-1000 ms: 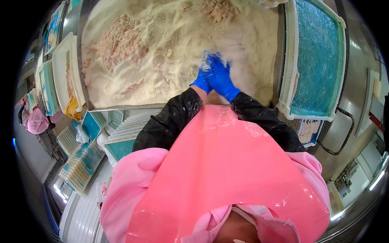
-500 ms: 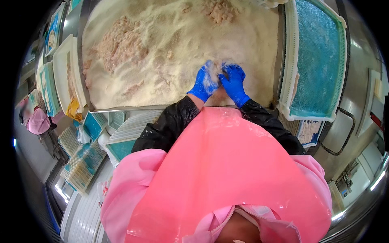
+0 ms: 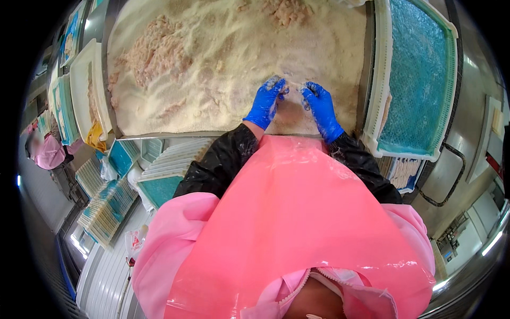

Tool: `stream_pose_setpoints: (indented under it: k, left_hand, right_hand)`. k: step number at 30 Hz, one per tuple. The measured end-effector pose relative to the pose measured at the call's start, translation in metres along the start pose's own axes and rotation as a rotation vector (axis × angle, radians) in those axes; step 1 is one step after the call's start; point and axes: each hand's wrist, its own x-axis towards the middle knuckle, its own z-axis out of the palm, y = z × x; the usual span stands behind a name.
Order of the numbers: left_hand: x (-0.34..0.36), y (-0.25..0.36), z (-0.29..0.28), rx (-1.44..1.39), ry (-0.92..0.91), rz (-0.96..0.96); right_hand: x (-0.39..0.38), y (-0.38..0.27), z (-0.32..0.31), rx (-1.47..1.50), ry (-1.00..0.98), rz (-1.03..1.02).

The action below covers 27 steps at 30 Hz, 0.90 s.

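My left hand (image 3: 264, 102) and right hand (image 3: 321, 109), both gloved in blue, were slightly apart over the pale powder (image 3: 218, 111) in the metal-walled tray (image 3: 367, 58), fingers curled inward and caked at the tips. Something whitish seemed to run between them, but it blended with the powder, so I could not tell whether either was grasping a piece. The larger meat heap (image 3: 156, 50) lay in the tray, ahead and to the left, its long axis running roughly away from me, my left hand the nearer. It looked pink and lumpy, with powder around its edges.
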Motion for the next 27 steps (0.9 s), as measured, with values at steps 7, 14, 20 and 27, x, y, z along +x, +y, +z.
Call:
stream_pose_setpoints:
  k: [7, 14, 20, 27]
  left_hand:
    - [-0.008, -0.001, -0.012, -0.055, -0.089, 0.007]
    - [-0.010, 0.003, -0.029, -0.068, -0.001, -0.012]
    - [-0.013, 0.010, -0.047, 0.048, 0.079, 0.093]
    - [-0.019, 0.034, -0.060, 0.978, 0.270, 0.789]
  right_hand:
    - [0.005, -0.010, -0.006, 0.106, 0.023, 0.017]
    - [0.007, -0.018, -0.006, 0.179, -0.085, 0.013]
    - [0.016, 0.005, -0.015, 0.101, 0.041, 0.000]
    - [-0.005, 0.036, -0.031, -0.540, -0.031, -0.283]
